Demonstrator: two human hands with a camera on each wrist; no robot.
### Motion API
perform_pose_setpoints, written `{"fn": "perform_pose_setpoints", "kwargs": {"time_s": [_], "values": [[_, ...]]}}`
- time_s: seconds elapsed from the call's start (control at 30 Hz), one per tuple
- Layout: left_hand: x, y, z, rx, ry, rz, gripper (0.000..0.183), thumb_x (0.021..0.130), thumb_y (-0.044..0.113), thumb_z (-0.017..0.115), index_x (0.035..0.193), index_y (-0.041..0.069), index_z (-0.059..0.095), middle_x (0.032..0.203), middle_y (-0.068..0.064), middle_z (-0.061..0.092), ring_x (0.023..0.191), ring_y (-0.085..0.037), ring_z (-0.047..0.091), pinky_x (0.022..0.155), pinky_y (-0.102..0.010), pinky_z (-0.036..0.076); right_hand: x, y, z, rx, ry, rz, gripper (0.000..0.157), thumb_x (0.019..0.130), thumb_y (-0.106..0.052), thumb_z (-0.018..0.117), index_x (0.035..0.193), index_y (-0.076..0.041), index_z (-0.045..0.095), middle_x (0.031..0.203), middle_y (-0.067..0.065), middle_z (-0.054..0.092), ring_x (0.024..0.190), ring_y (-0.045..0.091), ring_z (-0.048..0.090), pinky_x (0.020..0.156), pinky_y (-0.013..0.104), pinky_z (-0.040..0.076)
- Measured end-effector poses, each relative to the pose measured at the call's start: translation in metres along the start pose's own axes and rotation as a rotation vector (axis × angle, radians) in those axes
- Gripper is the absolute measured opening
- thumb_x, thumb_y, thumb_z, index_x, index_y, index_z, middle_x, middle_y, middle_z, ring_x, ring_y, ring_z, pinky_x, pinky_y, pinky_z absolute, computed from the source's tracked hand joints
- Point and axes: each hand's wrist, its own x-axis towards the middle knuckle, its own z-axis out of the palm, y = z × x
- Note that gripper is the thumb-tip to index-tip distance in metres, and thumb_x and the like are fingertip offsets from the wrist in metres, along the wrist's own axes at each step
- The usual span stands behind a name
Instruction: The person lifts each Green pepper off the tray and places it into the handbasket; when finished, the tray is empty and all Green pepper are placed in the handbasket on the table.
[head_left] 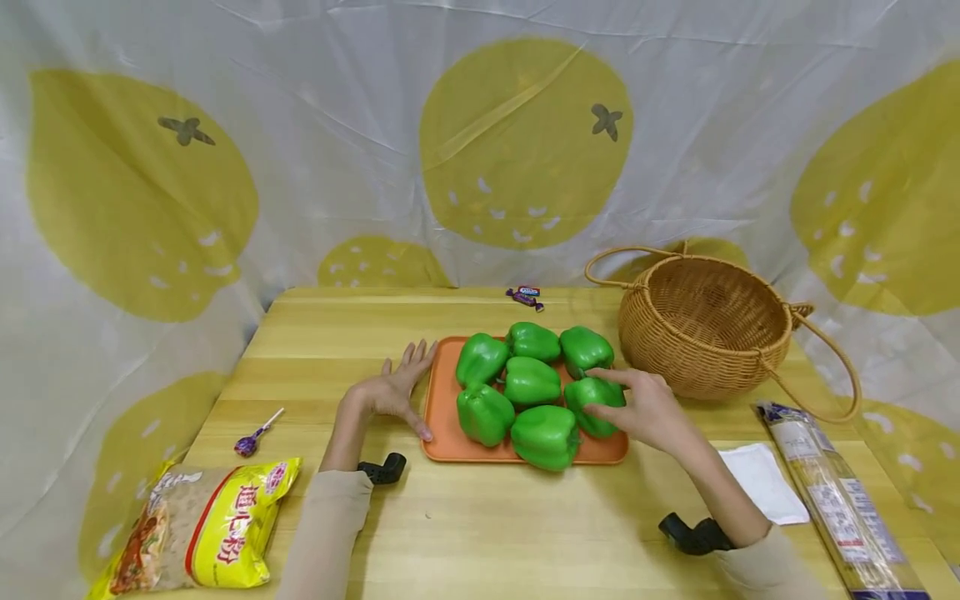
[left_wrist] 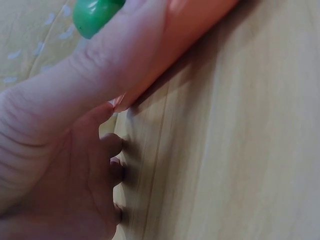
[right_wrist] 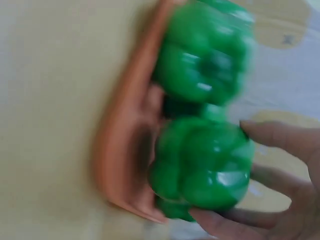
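Several green bell peppers (head_left: 531, 381) lie on an orange tray (head_left: 442, 412) in the head view. At the tray's left edge, my left hand (head_left: 388, 395) has its fingers spread, the thumb reaching to the near left corner. The left wrist view shows that thumb along the tray's side, with the other fingertips down on the wood. On the opposite side my right hand (head_left: 651, 410) holds the pepper at the tray's right edge (head_left: 588, 398), fingers and thumb on either side. In the right wrist view, that pepper (right_wrist: 200, 165) is between the fingertips, over the tray (right_wrist: 112, 165).
A wicker basket (head_left: 705, 375) with looped handles stands behind my right hand. Wrapped candies (head_left: 525, 297) lie behind the tray. A lollipop (head_left: 255, 435) and a yellow food bag (head_left: 217, 525) are at left; a white cloth (head_left: 761, 483) and a long noodle packet (head_left: 836, 500) at right.
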Motion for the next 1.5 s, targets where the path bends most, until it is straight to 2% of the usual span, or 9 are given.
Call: {"fn": "perform_pose_setpoints", "kwargs": {"time_s": [0.17, 0.27, 0.37, 0.53, 0.67, 0.9, 1.03, 1.2, 1.5], "values": [[-0.001, 0.000, 0.004, -0.013, -0.003, -0.003, 0.152, 0.051, 0.043, 0.093, 0.155, 0.015, -0.014, 0.159, -0.017, -0.025, 0.146, -0.037, -0.026, 0.112, -0.067, -0.017, 0.002, -0.006, -0.054, 0.084, -0.006, 0.003, 0.054, 0.080, -0.048, 0.075, 0.129, -0.031, 0.062, 0.134, 0.012, 0.061, 0.097, 0.024, 0.062, 0.086, 0.045, 0.047], [0.000, 0.001, 0.004, -0.014, 0.001, 0.009, 0.151, 0.051, 0.044, 0.092, 0.155, 0.015, -0.014, 0.159, -0.018, -0.025, 0.146, -0.037, -0.026, 0.112, -0.067, -0.017, 0.008, -0.009, -0.090, 0.140, 0.054, 0.038, 0.054, 0.080, -0.051, 0.073, 0.130, -0.037, 0.060, 0.139, 0.006, 0.058, 0.130, 0.027, 0.048, 0.099, 0.052, 0.041], [0.001, 0.001, 0.004, -0.011, -0.003, 0.008, 0.151, 0.051, 0.046, 0.092, 0.155, 0.015, -0.014, 0.158, -0.018, -0.025, 0.146, -0.038, -0.025, 0.112, -0.067, -0.016, 0.018, -0.006, -0.118, 0.193, 0.077, 0.098, 0.056, 0.082, -0.052, 0.071, 0.134, -0.040, 0.055, 0.144, 0.003, 0.052, 0.132, 0.028, 0.048, 0.097, 0.050, 0.042], [0.000, 0.001, 0.002, -0.018, 0.000, 0.004, 0.151, 0.051, 0.044, 0.092, 0.155, 0.016, -0.015, 0.159, -0.018, -0.025, 0.146, -0.037, -0.026, 0.112, -0.067, -0.017, 0.039, 0.008, -0.142, 0.288, 0.102, 0.190, 0.062, 0.085, -0.052, 0.066, 0.142, -0.040, 0.046, 0.151, 0.005, 0.044, 0.123, 0.015, 0.053, 0.087, 0.031, 0.048], [0.001, 0.002, 0.000, -0.006, 0.006, 0.012, 0.150, 0.052, 0.044, 0.092, 0.155, 0.016, -0.014, 0.159, -0.017, -0.025, 0.146, -0.037, -0.026, 0.113, -0.067, -0.017, 0.051, 0.025, -0.148, 0.394, 0.153, 0.234, 0.064, 0.086, -0.047, 0.067, 0.144, -0.035, 0.045, 0.154, 0.006, 0.038, 0.109, 0.002, 0.053, 0.072, 0.018, 0.052], [0.001, 0.002, 0.001, -0.008, 0.006, 0.008, 0.150, 0.052, 0.044, 0.092, 0.155, 0.015, -0.014, 0.159, -0.018, -0.024, 0.146, -0.038, -0.025, 0.112, -0.067, -0.016, 0.060, 0.049, -0.143, 0.534, 0.188, 0.339, 0.065, 0.085, -0.047, 0.066, 0.145, -0.035, 0.043, 0.158, 0.008, 0.030, 0.123, 0.013, 0.051, 0.077, 0.012, 0.054], [-0.001, -0.001, 0.002, 0.002, 0.008, 0.006, 0.150, 0.051, 0.047, 0.091, 0.155, 0.016, -0.013, 0.159, -0.018, -0.024, 0.146, -0.038, -0.025, 0.113, -0.067, -0.016, 0.064, 0.062, -0.141, 0.611, 0.199, 0.390, 0.069, 0.084, -0.044, 0.070, 0.146, -0.030, 0.043, 0.157, 0.012, 0.032, 0.098, -0.004, 0.058, 0.077, 0.016, 0.057], [-0.001, -0.001, 0.003, 0.001, 0.007, 0.001, 0.150, 0.051, 0.047, 0.091, 0.155, 0.016, -0.013, 0.159, -0.018, -0.023, 0.147, -0.037, -0.025, 0.113, -0.066, -0.016, 0.065, 0.075, -0.138, 0.723, 0.196, 0.431, 0.072, 0.082, -0.038, 0.074, 0.146, -0.027, 0.043, 0.161, 0.011, 0.021, 0.083, -0.006, 0.064, 0.075, 0.019, 0.058], [-0.002, 0.000, 0.003, -0.017, 0.001, -0.001, 0.151, 0.051, 0.045, 0.092, 0.155, 0.016, -0.013, 0.159, -0.018, -0.024, 0.146, -0.037, -0.025, 0.113, -0.066, -0.017, 0.063, 0.096, -0.124, 0.609, 0.117, 0.464, 0.072, 0.085, -0.048, 0.068, 0.148, -0.031, 0.037, 0.161, 0.012, 0.020, 0.084, -0.006, 0.065, 0.079, 0.021, 0.058]]}}
